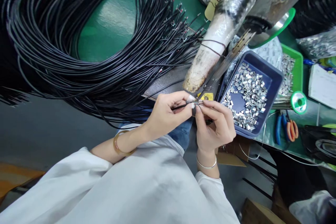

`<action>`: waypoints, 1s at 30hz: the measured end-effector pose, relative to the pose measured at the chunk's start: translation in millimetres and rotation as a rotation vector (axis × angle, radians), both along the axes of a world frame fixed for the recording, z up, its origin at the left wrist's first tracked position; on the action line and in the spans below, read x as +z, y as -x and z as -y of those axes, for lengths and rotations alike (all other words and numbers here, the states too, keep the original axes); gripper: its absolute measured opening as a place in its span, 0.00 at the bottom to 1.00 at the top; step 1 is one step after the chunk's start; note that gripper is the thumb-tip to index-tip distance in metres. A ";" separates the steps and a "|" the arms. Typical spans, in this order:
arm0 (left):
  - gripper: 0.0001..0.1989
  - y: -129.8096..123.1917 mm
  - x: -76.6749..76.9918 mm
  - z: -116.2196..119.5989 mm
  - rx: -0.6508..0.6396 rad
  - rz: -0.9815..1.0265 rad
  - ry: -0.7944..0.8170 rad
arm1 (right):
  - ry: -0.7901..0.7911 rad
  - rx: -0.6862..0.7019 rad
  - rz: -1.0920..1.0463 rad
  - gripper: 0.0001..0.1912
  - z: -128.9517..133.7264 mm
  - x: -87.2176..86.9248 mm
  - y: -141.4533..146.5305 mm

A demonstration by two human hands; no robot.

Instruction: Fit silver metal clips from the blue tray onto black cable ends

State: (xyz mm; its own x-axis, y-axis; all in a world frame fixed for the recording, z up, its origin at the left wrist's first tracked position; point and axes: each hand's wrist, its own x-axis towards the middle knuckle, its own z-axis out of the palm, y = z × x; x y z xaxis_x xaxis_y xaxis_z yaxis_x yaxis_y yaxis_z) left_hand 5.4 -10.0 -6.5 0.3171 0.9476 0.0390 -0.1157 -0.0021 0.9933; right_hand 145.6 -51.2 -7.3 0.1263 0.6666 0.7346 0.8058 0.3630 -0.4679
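Observation:
My left hand (170, 113) pinches a black cable (180, 106) close to its end, a white wrap around one fingertip. Facing it, my right hand (216, 122) has its fingers pressed together on a small silvery metal piece (201, 102) at the cable's end. Both hands meet under the tip of a soldering iron (217, 73), whose thin end reaches down to the metal piece. Whether the tip touches it I cannot tell. Just behind the fingers lies a yellow block (206, 96).
A big bundle of black cables (105, 73) covers the left of the green table (111, 17). A white fume hose (207, 49) hangs over the work. On the right stand a blue tray (237, 102) of metal pieces, a green tray (298, 63), a solder spool (298, 102) and pliers (291, 130).

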 end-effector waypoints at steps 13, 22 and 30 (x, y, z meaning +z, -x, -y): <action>0.06 1.4 5.5 -5.5 -0.051 0.059 0.141 | 0.009 0.044 -0.021 0.10 4.9 -4.5 -0.6; 0.05 1.0 9.2 -5.9 0.029 0.065 0.086 | 0.052 0.050 -0.032 0.09 2.4 5.6 1.9; 0.03 4.6 3.2 -5.6 0.031 -0.029 0.024 | 0.049 0.049 0.021 0.09 3.5 1.5 0.3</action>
